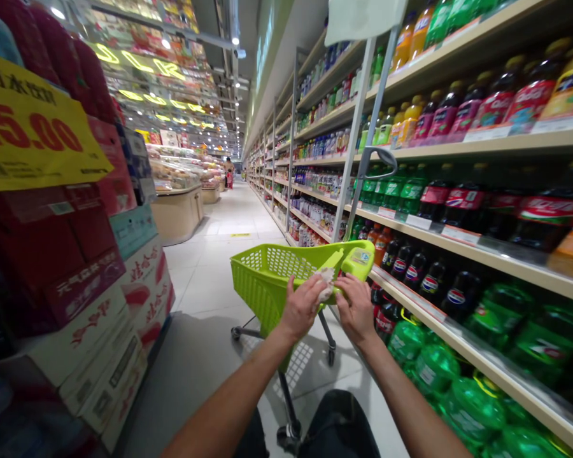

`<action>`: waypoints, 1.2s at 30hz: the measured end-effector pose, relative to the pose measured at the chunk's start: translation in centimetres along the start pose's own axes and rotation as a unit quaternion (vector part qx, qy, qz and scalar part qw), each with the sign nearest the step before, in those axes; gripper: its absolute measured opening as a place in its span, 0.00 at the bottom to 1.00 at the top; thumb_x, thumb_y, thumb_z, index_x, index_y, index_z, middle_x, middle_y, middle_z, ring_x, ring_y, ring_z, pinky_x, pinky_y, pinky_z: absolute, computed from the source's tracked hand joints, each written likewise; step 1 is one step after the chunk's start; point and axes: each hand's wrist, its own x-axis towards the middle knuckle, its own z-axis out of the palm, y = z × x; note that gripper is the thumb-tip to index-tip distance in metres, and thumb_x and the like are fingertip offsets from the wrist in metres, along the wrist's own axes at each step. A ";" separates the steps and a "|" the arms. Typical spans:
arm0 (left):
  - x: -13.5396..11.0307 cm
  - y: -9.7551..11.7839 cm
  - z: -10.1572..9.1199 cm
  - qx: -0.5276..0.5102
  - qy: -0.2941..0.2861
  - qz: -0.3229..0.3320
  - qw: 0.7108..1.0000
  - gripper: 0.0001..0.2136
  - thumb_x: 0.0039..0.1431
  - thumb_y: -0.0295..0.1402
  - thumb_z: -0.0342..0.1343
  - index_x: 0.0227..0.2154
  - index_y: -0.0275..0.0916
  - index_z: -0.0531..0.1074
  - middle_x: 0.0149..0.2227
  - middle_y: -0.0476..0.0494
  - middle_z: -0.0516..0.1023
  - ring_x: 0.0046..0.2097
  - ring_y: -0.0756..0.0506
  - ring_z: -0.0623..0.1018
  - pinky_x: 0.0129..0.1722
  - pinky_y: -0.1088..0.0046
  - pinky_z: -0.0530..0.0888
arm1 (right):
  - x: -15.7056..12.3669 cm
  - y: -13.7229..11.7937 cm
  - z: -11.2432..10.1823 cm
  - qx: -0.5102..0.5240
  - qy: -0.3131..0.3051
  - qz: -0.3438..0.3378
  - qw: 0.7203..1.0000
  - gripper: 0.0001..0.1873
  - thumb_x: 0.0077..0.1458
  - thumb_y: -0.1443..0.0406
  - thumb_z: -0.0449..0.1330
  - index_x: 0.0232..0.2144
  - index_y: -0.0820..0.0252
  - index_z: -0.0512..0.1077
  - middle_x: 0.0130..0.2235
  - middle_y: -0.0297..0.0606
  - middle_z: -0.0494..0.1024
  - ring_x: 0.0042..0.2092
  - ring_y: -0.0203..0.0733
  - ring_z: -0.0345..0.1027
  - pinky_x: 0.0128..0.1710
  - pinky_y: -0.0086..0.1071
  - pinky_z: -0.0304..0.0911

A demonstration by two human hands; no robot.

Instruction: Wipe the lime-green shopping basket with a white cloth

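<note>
A lime-green shopping cart (262, 286) stands in front of me, its basket pointing away to the left. My left hand (302, 306) is closed on a crumpled white tissue or cloth (326, 285), which lies against the near end of the cart. On the right, my right hand (357, 306) has its fingers curled over the cart's handle (361, 256), just below a pale label. Thumb and fingertips of that hand come close to the tissue. Through the slotted basket wall, no goods can be made out.
Shelves (451, 235) of soda bottles run along the right, close to the cart. Stacked drink cartons (100, 305) with a yellow price sign (33, 127) stand at the left. Further along the tiled aisle (229, 216) are a display counter (176, 213) and a distant person (229, 173).
</note>
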 end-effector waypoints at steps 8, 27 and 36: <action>-0.6 -2.8 0.8 0.060 -0.010 -0.148 0.987 0.17 0.56 0.26 0.43 0.47 0.43 0.63 0.52 0.41 0.68 0.55 0.46 0.65 0.56 0.50 0.46 | -0.4 1.8 -0.6 0.020 0.053 0.024 0.998 0.13 0.53 0.63 0.47 0.35 0.58 0.70 0.43 0.40 0.73 0.53 0.47 0.59 0.53 0.47 0.52; -0.6 4.4 0.8 -0.445 0.071 -0.369 0.813 0.19 0.56 0.39 0.45 0.49 0.39 0.59 0.48 0.41 0.71 0.48 0.46 0.71 0.49 0.66 0.67 | -3.6 -1.7 -0.9 0.047 0.034 0.016 0.998 0.23 0.52 0.61 0.51 0.50 0.58 0.60 0.55 0.46 0.60 0.56 0.48 0.54 0.53 0.47 0.53; -5.6 8.4 -7.5 -0.415 -0.147 -0.254 0.861 0.21 0.49 0.43 0.55 0.48 0.51 0.66 0.45 0.49 0.73 0.48 0.42 0.70 0.47 0.64 0.68 | -4.0 -3.2 -2.8 0.064 0.084 0.041 0.994 0.14 0.52 0.68 0.51 0.43 0.54 0.65 0.50 0.41 0.67 0.53 0.46 0.60 0.51 0.44 0.58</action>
